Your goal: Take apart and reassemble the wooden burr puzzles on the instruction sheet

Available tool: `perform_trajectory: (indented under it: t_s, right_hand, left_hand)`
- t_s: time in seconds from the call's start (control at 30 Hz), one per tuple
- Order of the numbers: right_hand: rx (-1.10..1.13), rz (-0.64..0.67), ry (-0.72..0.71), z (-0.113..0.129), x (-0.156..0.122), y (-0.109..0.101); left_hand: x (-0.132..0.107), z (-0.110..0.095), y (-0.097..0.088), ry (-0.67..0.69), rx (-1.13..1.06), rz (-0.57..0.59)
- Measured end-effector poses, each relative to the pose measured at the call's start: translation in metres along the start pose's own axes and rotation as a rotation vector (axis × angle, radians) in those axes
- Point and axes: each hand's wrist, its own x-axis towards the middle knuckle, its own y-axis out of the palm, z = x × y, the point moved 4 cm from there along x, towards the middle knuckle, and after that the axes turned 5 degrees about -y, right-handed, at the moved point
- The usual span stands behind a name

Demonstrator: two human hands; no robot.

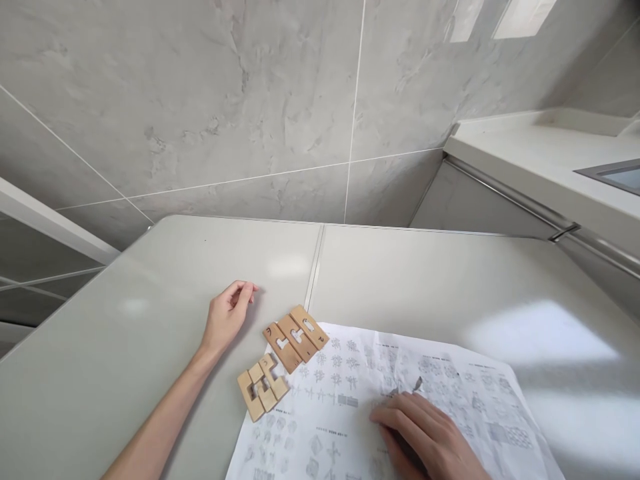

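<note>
My left hand rests on the table with its fingers curled in and the thumb against the index finger; nothing shows in it. To its right, three flat wooden puzzle pieces lie side by side, with cut-out slots and handwritten numbers. Just below them, a group of notched wooden puzzle blocks lies close together. Both groups overlap the upper left edge of a printed instruction sheet, creased and covered in small diagrams. Palm down on this sheet lies my right hand, its fingers stretched out and slightly bent.
The pale table has a seam running across it near the middle. Behind stands a grey tiled wall. A white counter with a metal-edged opening is at the right. Bright light falls on the table's right side.
</note>
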Motion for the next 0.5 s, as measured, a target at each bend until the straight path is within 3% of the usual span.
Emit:
perform_trajectory:
  t_s: [0.5]
  right_hand:
    - [-0.052, -0.008, -0.005, 0.0034, 0.0044, -0.0080]
  left_hand:
    - [-0.0046, -0.0059, 0.0052, 0.061, 0.138, 0.046]
